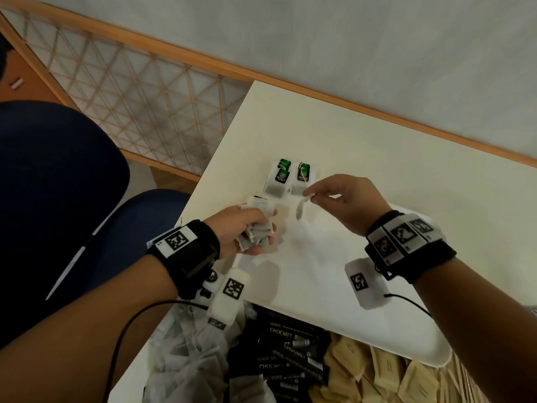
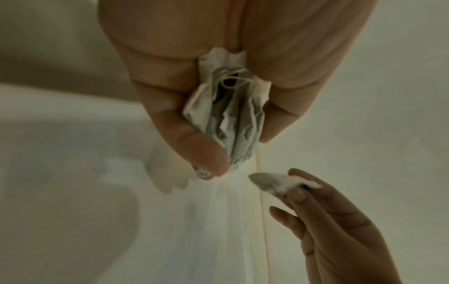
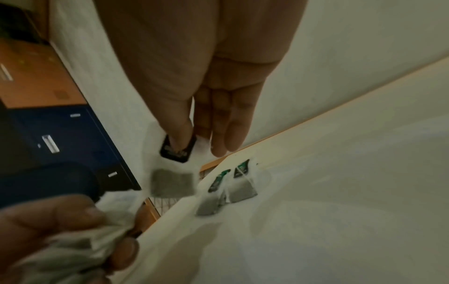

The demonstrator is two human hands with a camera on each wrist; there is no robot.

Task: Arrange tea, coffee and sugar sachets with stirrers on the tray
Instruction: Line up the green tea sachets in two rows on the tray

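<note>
My left hand grips a bunch of several white tea bags over the white tray's left edge; the left wrist view shows the bunch squeezed between thumb and fingers. My right hand pinches one tea bag that hangs just above the tray; the right wrist view shows this bag with its black tag under my thumb. Three tea bags with green tags lie on the tray just beyond both hands, also seen from the right wrist as tagged bags.
At the near edge lie heaps of loose tea bags, black CHOCMET sachets and tan sachets. A dark blue chair stands left of the table. A wooden-framed lattice screen and a wall lie beyond.
</note>
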